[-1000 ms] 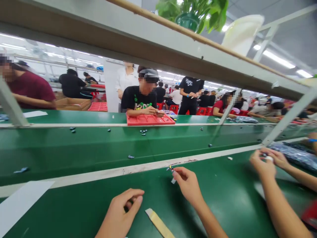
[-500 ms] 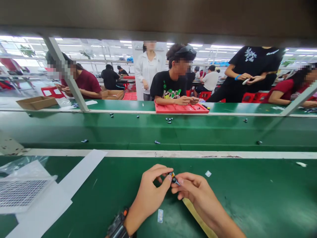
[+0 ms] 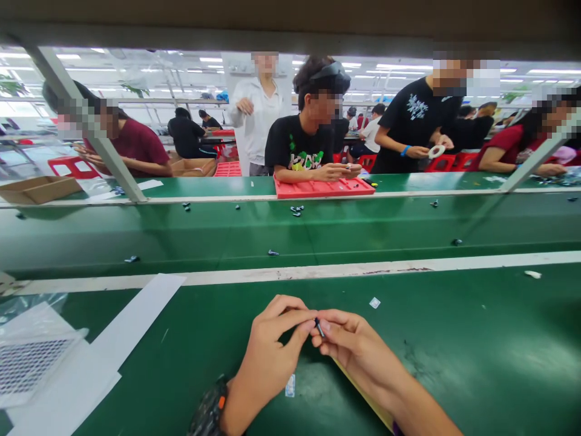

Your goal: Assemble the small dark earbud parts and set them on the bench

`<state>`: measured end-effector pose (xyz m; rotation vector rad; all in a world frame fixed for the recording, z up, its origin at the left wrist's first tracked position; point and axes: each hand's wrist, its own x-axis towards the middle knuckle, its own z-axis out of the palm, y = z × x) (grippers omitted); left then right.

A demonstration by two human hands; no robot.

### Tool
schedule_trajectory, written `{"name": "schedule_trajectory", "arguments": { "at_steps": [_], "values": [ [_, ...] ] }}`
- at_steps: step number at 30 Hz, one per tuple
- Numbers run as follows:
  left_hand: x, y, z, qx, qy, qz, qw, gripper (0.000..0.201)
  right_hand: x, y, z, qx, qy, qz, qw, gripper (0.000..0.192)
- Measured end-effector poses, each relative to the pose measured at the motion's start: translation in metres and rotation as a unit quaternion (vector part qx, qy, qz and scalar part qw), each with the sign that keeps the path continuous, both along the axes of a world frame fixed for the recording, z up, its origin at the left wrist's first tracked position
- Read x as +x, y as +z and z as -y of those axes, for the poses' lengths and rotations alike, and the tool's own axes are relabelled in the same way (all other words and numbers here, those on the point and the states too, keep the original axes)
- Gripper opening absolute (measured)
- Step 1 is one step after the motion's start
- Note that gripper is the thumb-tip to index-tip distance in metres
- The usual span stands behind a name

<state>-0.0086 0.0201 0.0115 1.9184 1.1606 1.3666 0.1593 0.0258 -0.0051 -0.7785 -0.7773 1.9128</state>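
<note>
A watch (image 3: pixel 211 409) sits on the left wrist, at the bottom edge of the view. Just ahead, the left hand (image 3: pixel 269 344) and right hand (image 3: pixel 356 340) meet fingertip to fingertip above the green table (image 3: pixel 436 357), with a small dark part (image 3: pixel 320 329) between them. The right thumb and fingers are pinched narrow on the part, whose slim shaft slants down beside the thumb. The left thumb and forefinger come close together at its upper end; whether they grip it or only touch it, I cannot tell, as the fingertips cover it. A yellow strip (image 3: pixel 363 395) lies on the table, partly hidden by the right forearm, and a small label (image 3: pixel 290 386) lies beside the left wrist. To the left are white paper (image 3: pixel 143 324), a gridded sheet (image 3: pixel 34 363) and clear plastic (image 3: pixel 39 307). Past the hands lie a square label (image 3: pixel 374 303) and, well off to the right, a white scrap (image 3: pixel 532 274). Beyond the pale ledge (image 3: pixel 272 274), dark pieces (image 3: pixel 273 252) are scattered along a green channel (image 3: pixel 218 236). On the far side, a seated person in a headset leans over a red tray (image 3: pixel 324 188), an open carton (image 3: pixel 40 189) stands at left, and a standing person holds a white ring (image 3: pixel 436 151).
</note>
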Motion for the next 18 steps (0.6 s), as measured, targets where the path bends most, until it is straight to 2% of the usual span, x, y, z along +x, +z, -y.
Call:
{"name": "schedule_trajectory", "arguments": {
  "at_steps": [10,18],
  "values": [
    [-0.001,0.002,-0.006,-0.124,-0.039,0.080,0.988,0.017,0.001,-0.007,0.001,-0.015,0.005,-0.056,0.998,0.023],
    [0.003,0.001,-0.006,-0.135,-0.048,0.110,0.984,0.014,0.000,-0.012,0.000,-0.032,-0.007,-0.101,0.994,0.025]
  ]
}}
